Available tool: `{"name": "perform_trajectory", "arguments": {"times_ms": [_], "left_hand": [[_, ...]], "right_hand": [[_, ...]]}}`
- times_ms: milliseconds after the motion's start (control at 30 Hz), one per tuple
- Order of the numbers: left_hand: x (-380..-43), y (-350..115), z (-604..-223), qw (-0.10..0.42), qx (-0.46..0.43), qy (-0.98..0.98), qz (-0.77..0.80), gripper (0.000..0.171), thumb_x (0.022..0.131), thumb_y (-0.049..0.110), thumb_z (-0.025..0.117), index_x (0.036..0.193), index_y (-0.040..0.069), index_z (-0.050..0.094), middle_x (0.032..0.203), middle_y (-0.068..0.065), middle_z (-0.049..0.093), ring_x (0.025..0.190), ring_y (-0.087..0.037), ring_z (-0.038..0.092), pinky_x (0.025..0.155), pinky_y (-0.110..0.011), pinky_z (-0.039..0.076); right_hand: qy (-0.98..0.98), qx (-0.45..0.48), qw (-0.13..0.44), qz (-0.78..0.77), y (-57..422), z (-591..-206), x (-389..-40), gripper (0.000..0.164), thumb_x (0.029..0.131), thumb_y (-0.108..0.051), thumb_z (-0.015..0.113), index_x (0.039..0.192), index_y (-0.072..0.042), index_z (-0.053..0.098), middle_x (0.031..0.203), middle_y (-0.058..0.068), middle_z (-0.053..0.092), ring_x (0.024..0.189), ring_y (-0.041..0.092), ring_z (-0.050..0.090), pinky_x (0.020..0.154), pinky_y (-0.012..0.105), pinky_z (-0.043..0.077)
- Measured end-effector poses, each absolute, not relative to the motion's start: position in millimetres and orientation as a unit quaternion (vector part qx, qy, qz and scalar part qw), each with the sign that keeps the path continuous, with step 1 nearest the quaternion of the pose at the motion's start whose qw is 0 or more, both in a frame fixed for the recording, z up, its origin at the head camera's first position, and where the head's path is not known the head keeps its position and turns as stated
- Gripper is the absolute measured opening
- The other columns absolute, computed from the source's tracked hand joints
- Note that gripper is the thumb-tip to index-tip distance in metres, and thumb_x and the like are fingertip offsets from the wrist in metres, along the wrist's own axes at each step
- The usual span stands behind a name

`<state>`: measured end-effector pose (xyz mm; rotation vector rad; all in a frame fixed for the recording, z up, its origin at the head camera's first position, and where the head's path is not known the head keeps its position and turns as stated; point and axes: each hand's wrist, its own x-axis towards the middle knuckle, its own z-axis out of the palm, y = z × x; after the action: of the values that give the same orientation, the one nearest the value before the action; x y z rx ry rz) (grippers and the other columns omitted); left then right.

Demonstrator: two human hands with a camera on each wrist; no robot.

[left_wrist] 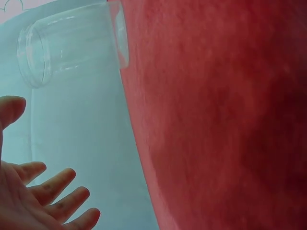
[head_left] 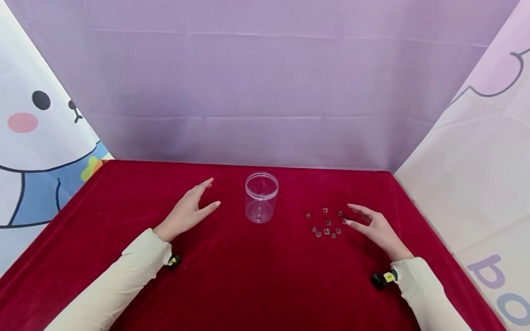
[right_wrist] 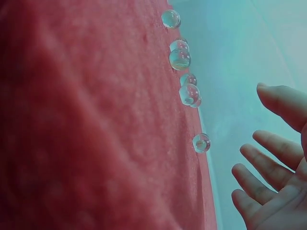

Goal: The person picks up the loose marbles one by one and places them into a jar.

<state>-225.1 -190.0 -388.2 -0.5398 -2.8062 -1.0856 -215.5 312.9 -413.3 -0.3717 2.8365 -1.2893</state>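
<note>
Pale sleeves (head_left: 112, 282) are overhanging the desk (head_left: 252, 276), left grip (head_left: 184, 213) near a jar (head_left: 261, 207), right grip (head_left: 377, 230) beside beads (head_left: 326, 231), both spread and empty, seemingly pre-pickup, needing a pinch next.

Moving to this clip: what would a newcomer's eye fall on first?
Probably the deep red cloth, filling the lower part of the head view before a pale purple backdrop. Next, the clear jar standing upright near the cloth's far edge, with small see-through beads scattered to its right. The left hand and right hand flank them, both empty.
</note>
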Motion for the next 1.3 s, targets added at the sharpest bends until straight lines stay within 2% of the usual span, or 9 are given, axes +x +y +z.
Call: {"name": "perform_trajectory", "arguments": {"times_ms": [233, 533, 767, 1100, 1300], "left_hand": [[-228, -181, -392, 0.044, -0.187, -0.913, -0.359, 0.077, 0.09, 0.038, 0.061, 0.149, 0.008, 0.022, 0.144, -0.017, 0.037, 0.132, -0.034, 0.033, 0.106, -0.054, 0.03], [-233, -165, -387, 0.026, -0.195, -0.904, -0.38, 0.077, 0.09, 0.035, 0.063, 0.149, 0.009, 0.021, 0.145, -0.017, 0.036, 0.132, -0.035, 0.034, 0.105, -0.054, 0.033], [-238, -153, -387, 0.012, -0.189, -0.892, -0.411, 0.076, 0.089, 0.029, 0.065, 0.149, 0.011, 0.022, 0.145, -0.015, 0.036, 0.132, -0.034, 0.035, 0.102, -0.053, 0.037], [-245, -141, -391, 0.003, -0.181, -0.876, -0.447, 0.079, 0.087, 0.037, 0.066, 0.149, 0.016, 0.023, 0.145, -0.011, 0.036, 0.133, -0.034, 0.034, 0.103, -0.055, 0.036], [-248, -130, -396, 0.007, -0.186, -0.865, -0.466, 0.082, 0.083, 0.031, 0.071, 0.148, 0.013, 0.025, 0.145, -0.014, 0.036, 0.132, -0.035, 0.034, 0.102, -0.056, 0.036]], "right_hand": [[0.903, -0.106, 0.005, -0.416, 311, -412, -213, 0.058, 0.088, -0.034, 0.066, 0.137, -0.01, 0.048, 0.133, 0.015, 0.052, 0.119, 0.032, 0.05, 0.083, 0.012, 0.043], [0.893, -0.09, 0.017, -0.44, 309, -414, -216, 0.054, 0.088, -0.03, 0.066, 0.134, -0.005, 0.05, 0.129, 0.018, 0.055, 0.117, 0.034, 0.054, 0.08, 0.012, 0.046], [0.886, -0.076, 0.03, -0.457, 309, -415, -217, 0.05, 0.089, -0.026, 0.066, 0.13, 0.0, 0.053, 0.124, 0.021, 0.058, 0.109, 0.026, 0.059, 0.078, 0.014, 0.049], [0.884, -0.063, 0.039, -0.462, 306, -415, -217, 0.048, 0.088, -0.023, 0.068, 0.127, 0.002, 0.055, 0.12, 0.022, 0.059, 0.101, 0.018, 0.062, 0.076, 0.016, 0.05], [0.884, -0.057, 0.039, -0.462, 303, -417, -219, 0.048, 0.087, -0.022, 0.069, 0.126, 0.002, 0.056, 0.12, 0.022, 0.059, 0.102, 0.029, 0.06, 0.074, 0.017, 0.051]]}}
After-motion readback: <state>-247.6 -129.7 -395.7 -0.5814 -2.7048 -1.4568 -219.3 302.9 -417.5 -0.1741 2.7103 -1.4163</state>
